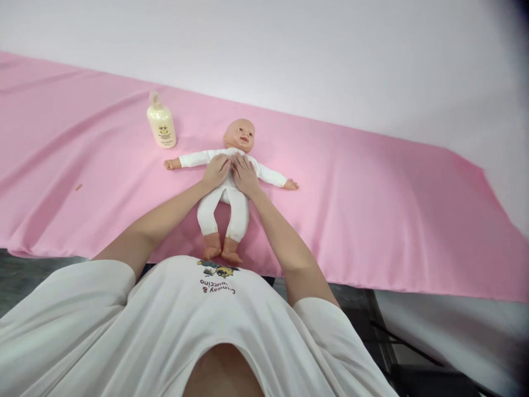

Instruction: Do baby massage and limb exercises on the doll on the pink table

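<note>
The background is filled by a pale, plain wall (pixel 289 55), in front of which a broad surface is covered by a pink cloth (pixel 372 209) with soft folds. At the near edge, a white shirt (pixel 185 320) with a printed motif is worn by the person. On the cloth, a doll (pixel 228 184) in a white suit is laid face up, its head toward the wall, its arms spread and its bare feet near the shirt. A cream pump bottle (pixel 162 125) is placed near the doll's outstretched arm, on the person's right; it seems to be standing upright. The left hand (pixel 246 175) is laid palm down on the doll's chest, its fingers extended. The right hand (pixel 216 171) is rested beside it, also opened over the chest, with the fingers slightly bent; nothing is gripped. Farther right on the cloth, a tiny brown mark (pixel 78 187) is seen, too small to be identified.
</note>
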A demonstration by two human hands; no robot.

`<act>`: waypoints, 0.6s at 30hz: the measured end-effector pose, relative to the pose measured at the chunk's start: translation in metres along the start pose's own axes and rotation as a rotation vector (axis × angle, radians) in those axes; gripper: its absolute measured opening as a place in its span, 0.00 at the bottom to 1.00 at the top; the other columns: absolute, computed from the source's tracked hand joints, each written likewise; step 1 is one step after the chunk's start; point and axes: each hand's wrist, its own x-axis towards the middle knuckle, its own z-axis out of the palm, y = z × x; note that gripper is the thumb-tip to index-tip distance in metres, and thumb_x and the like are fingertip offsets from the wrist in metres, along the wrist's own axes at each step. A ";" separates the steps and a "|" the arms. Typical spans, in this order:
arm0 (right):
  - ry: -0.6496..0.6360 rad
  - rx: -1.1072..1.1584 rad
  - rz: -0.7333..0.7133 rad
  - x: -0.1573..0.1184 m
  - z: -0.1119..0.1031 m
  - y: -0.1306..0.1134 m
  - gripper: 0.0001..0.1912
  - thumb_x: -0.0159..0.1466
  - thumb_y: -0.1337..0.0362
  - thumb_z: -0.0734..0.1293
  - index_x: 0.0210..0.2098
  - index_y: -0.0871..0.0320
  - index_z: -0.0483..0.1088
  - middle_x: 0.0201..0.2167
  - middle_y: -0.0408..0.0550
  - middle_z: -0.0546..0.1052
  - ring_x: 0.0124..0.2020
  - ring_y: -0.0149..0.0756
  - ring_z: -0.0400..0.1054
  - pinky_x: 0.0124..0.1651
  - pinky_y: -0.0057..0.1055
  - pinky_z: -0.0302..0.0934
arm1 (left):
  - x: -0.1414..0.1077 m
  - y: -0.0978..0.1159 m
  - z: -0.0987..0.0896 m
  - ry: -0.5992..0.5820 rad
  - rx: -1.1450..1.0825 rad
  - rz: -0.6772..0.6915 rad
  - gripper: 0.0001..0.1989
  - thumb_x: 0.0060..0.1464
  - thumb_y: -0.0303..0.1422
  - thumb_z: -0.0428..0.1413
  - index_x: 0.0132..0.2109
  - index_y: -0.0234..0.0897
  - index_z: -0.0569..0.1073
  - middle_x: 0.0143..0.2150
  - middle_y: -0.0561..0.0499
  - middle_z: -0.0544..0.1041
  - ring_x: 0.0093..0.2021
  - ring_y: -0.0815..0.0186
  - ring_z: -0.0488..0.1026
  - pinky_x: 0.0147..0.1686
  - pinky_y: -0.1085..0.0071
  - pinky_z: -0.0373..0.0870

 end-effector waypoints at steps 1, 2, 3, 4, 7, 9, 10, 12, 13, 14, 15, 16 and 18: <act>0.001 -0.002 0.028 -0.001 0.002 -0.002 0.33 0.73 0.59 0.53 0.75 0.61 0.54 0.79 0.53 0.52 0.80 0.53 0.41 0.79 0.63 0.35 | 0.002 -0.001 -0.001 0.017 -0.021 -0.003 0.14 0.66 0.37 0.44 0.44 0.40 0.73 0.49 0.41 0.79 0.54 0.57 0.74 0.63 0.57 0.67; 0.002 -0.002 0.054 -0.002 0.005 -0.006 0.33 0.73 0.59 0.54 0.75 0.61 0.53 0.79 0.55 0.51 0.80 0.56 0.41 0.78 0.66 0.34 | 0.006 -0.001 -0.001 0.025 -0.060 -0.005 0.14 0.67 0.36 0.43 0.46 0.39 0.73 0.50 0.41 0.79 0.55 0.58 0.74 0.63 0.57 0.67; 0.003 0.000 0.075 -0.002 0.008 -0.010 0.34 0.73 0.58 0.55 0.75 0.61 0.53 0.79 0.56 0.51 0.80 0.59 0.40 0.77 0.69 0.34 | 0.010 -0.001 -0.002 0.012 -0.107 0.002 0.15 0.67 0.35 0.43 0.48 0.39 0.73 0.51 0.41 0.79 0.55 0.58 0.75 0.63 0.58 0.67; 0.002 0.003 0.085 -0.003 0.010 -0.016 0.34 0.73 0.57 0.56 0.75 0.60 0.53 0.78 0.57 0.52 0.80 0.62 0.39 0.75 0.73 0.34 | 0.015 0.001 -0.003 -0.014 -0.152 0.018 0.16 0.67 0.34 0.42 0.48 0.38 0.74 0.51 0.41 0.79 0.55 0.59 0.75 0.63 0.58 0.67; -0.046 0.012 0.005 -0.003 0.015 -0.035 0.31 0.72 0.55 0.61 0.71 0.57 0.63 0.72 0.58 0.65 0.78 0.68 0.44 0.74 0.78 0.32 | 0.036 0.012 -0.002 -0.189 -0.198 0.121 0.16 0.65 0.31 0.44 0.49 0.36 0.76 0.54 0.42 0.79 0.59 0.61 0.75 0.64 0.63 0.66; -0.137 0.015 -0.115 -0.004 0.014 -0.046 0.25 0.71 0.54 0.64 0.63 0.57 0.74 0.62 0.58 0.77 0.74 0.66 0.56 0.76 0.72 0.36 | 0.051 0.020 0.002 -0.340 -0.144 0.220 0.16 0.64 0.30 0.47 0.51 0.35 0.77 0.59 0.43 0.79 0.62 0.60 0.73 0.66 0.64 0.64; -0.182 0.017 -0.166 -0.006 0.013 -0.051 0.22 0.71 0.54 0.64 0.59 0.57 0.77 0.57 0.57 0.81 0.70 0.64 0.63 0.77 0.67 0.40 | 0.056 0.024 0.006 -0.415 -0.094 0.257 0.18 0.64 0.29 0.47 0.54 0.34 0.77 0.60 0.43 0.78 0.63 0.59 0.73 0.67 0.63 0.64; -0.234 0.006 -0.231 -0.012 0.008 -0.056 0.21 0.72 0.56 0.63 0.56 0.59 0.80 0.55 0.56 0.82 0.66 0.61 0.69 0.76 0.59 0.49 | 0.064 0.026 0.014 -0.545 0.034 0.293 0.20 0.63 0.29 0.49 0.58 0.32 0.77 0.63 0.41 0.77 0.65 0.56 0.72 0.69 0.60 0.62; -0.237 -0.006 -0.249 -0.015 0.005 -0.056 0.22 0.73 0.57 0.61 0.56 0.59 0.80 0.57 0.55 0.81 0.66 0.59 0.69 0.75 0.56 0.52 | 0.065 0.026 0.018 -0.595 0.100 0.298 0.21 0.63 0.29 0.49 0.59 0.31 0.77 0.64 0.40 0.77 0.67 0.55 0.70 0.71 0.59 0.60; -0.233 -0.016 -0.269 -0.020 0.001 -0.056 0.22 0.74 0.57 0.60 0.57 0.59 0.79 0.58 0.54 0.81 0.66 0.57 0.69 0.75 0.54 0.53 | 0.065 0.024 0.021 -0.629 0.157 0.301 0.22 0.62 0.29 0.50 0.60 0.30 0.77 0.65 0.39 0.76 0.69 0.53 0.68 0.72 0.57 0.57; -0.228 -0.021 -0.295 -0.024 -0.003 -0.053 0.23 0.74 0.58 0.58 0.58 0.58 0.78 0.60 0.52 0.80 0.67 0.54 0.69 0.75 0.53 0.53 | 0.065 0.022 0.024 -0.650 0.198 0.305 0.23 0.62 0.29 0.50 0.61 0.30 0.77 0.67 0.39 0.74 0.71 0.52 0.66 0.74 0.56 0.54; -0.230 -0.015 -0.329 -0.029 -0.006 -0.050 0.24 0.75 0.58 0.56 0.59 0.57 0.78 0.60 0.51 0.80 0.67 0.51 0.69 0.75 0.51 0.53 | 0.064 0.019 0.026 -0.659 0.224 0.313 0.23 0.63 0.30 0.50 0.62 0.30 0.76 0.68 0.40 0.73 0.73 0.52 0.63 0.75 0.54 0.52; -0.252 0.027 -0.401 -0.037 -0.013 -0.041 0.25 0.76 0.59 0.54 0.63 0.57 0.75 0.62 0.50 0.79 0.67 0.47 0.69 0.77 0.49 0.51 | 0.060 0.011 0.025 -0.655 0.235 0.330 0.24 0.64 0.31 0.50 0.64 0.32 0.75 0.70 0.42 0.70 0.75 0.52 0.59 0.75 0.52 0.50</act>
